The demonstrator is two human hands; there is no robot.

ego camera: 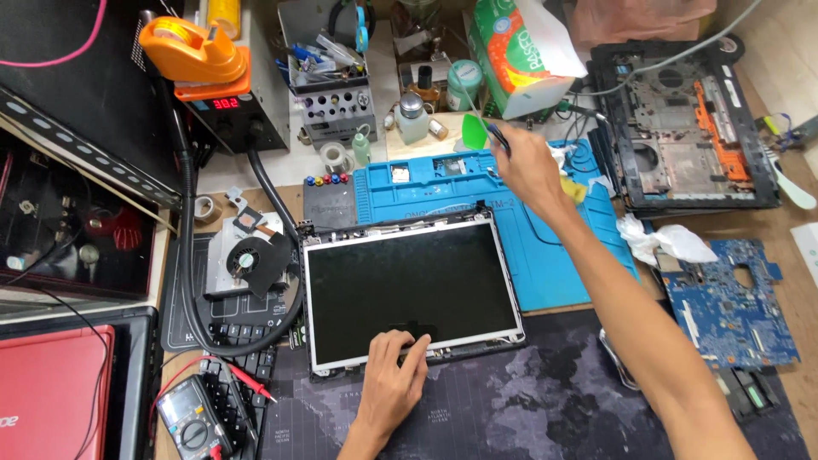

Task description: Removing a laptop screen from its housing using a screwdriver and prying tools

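Overhead, a cluttered repair desk [792,281] centres on a bare laptop screen panel [412,287], lying flat with its dark glass up on a dark patterned mat [528,400]. Just beyond the panel's far edge lies a blue silicone repair mat [554,264] with small parts trays. To the right of the panel and past the blue mat sits a stripped black laptop base shell [686,128], with a blue motherboard [733,302] nearer the person. Left of the panel rest a cooling fan with heatsink [247,255] and a black keyboard [230,341], with a multimeter [192,422] at the keyboard's near corner. The left hand [394,379] lies on the panel's near edge, fingers loosely together and pressing on the frame. The right hand [530,166] reaches past the panel's far right corner over the blue mat, pinching a thin dark tool [497,136] between thumb and fingertips; a green pry pick [475,130] shows just beside the tool's tip.
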